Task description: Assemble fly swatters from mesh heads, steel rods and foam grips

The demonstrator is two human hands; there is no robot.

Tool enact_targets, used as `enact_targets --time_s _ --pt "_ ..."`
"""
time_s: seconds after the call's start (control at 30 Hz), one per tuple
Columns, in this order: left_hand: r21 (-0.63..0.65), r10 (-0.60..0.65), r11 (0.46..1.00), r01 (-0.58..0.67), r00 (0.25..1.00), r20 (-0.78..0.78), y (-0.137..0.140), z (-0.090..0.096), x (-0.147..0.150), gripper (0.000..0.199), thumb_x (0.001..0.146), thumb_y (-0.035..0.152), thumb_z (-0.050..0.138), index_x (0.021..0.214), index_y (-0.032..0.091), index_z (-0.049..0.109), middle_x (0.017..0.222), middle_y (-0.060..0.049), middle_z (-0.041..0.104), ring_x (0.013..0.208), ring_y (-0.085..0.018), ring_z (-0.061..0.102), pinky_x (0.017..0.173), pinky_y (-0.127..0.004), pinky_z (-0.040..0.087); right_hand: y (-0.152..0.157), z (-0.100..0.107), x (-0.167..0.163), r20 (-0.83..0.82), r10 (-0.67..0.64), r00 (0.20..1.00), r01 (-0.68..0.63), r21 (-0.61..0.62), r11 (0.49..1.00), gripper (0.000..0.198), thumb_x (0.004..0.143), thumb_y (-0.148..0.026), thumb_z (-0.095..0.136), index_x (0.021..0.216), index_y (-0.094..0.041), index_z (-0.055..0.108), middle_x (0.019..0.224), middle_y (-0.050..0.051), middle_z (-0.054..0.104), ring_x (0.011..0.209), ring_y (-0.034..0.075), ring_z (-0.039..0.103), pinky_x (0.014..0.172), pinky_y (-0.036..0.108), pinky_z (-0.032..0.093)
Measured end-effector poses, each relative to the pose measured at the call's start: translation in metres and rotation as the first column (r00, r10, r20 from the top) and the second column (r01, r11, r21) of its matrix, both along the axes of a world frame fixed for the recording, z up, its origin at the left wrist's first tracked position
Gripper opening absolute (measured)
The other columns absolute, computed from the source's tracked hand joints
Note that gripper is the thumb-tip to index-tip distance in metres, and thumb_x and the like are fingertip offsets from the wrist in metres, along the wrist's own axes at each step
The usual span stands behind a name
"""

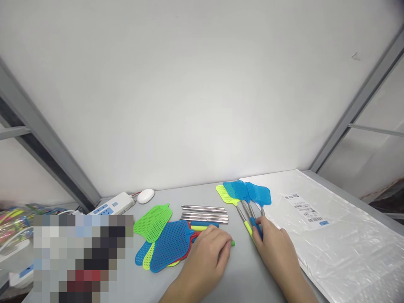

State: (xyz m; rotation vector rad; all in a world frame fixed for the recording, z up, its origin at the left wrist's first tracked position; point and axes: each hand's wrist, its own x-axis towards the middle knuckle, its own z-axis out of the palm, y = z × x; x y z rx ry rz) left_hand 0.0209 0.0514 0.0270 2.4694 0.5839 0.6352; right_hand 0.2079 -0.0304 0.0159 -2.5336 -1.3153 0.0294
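My left hand (pixel 208 254) is curled over the pile of loose handles, and the end of a green handle (pixel 232 243) shows past its fingertips. Much of that handle is hidden under the hand. My right hand (pixel 274 246) is closed around the blue handle of a fly swatter (pixel 259 194). Beside it lie another blue fly swatter (pixel 236 190) and a yellow-green fly swatter (pixel 225 194), fanned out with metal rods. Left of my left hand, loose swatter heads overlap: a blue head (pixel 172 244), a green head (pixel 153 223) and red and yellow ones partly covered.
Several metal rods (pixel 203 216) lie behind my left hand, with a blue handle (pixel 210 224) in front. A white plastic bag (pixel 341 244) with a label covers the right side. At left are a power strip (pixel 115 205), a white oval object (pixel 145 196) and a blurred-out patch.
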Motion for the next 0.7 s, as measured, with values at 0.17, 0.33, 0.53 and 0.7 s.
enact_targets --time_s 0.17,0.33,0.53,0.7 --pt "0.007 0.006 1.000 -0.006 1.000 -0.005 0.001 0.001 -0.001 0.021 0.097 0.021 0.038 0.093 0.021 0.059 0.089 -0.004 0.062 0.087 -0.020 0.050 0.078 -0.035 0.040 -0.002 -0.003 0.001 -0.010 0.032 0.999 -0.031 0.046 0.998 0.020 0.092 -0.028 0.040 0.099 -0.020 0.057 0.087 0.005 0.073 0.076 0.023 0.065 0.082 0.039 0.031" --pt "0.013 0.024 1.000 -0.024 1.000 0.003 0.003 -0.001 -0.001 0.020 0.097 0.022 0.039 0.093 0.021 0.059 0.089 -0.004 0.062 0.088 -0.020 0.050 0.078 -0.035 0.040 -0.005 -0.005 0.005 -0.043 0.033 0.999 -0.030 0.059 0.998 0.020 0.090 -0.032 0.043 0.096 -0.021 0.057 0.077 0.003 0.070 0.068 0.021 0.062 0.082 0.040 0.030" --pt "0.015 0.024 1.000 -0.024 1.000 0.011 0.006 -0.003 -0.002 0.021 0.097 0.022 0.039 0.092 0.021 0.059 0.089 -0.003 0.064 0.089 -0.020 0.051 0.079 -0.034 0.040 -0.007 -0.010 0.009 0.003 0.045 0.999 -0.045 0.130 0.990 0.023 0.088 -0.037 0.045 0.100 -0.021 0.057 0.086 0.006 0.068 0.085 0.026 0.063 0.080 0.042 0.031" --pt "0.046 0.034 0.998 -0.035 0.999 0.023 0.008 -0.002 -0.002 0.020 0.097 0.021 0.039 0.092 0.020 0.058 0.089 -0.003 0.064 0.088 -0.019 0.051 0.079 -0.034 0.041 -0.008 -0.010 0.010 0.024 0.051 0.998 -0.055 0.241 0.969 0.027 0.091 -0.045 0.045 0.098 -0.023 0.058 0.093 0.007 0.065 0.091 0.027 0.060 0.080 0.043 0.032"
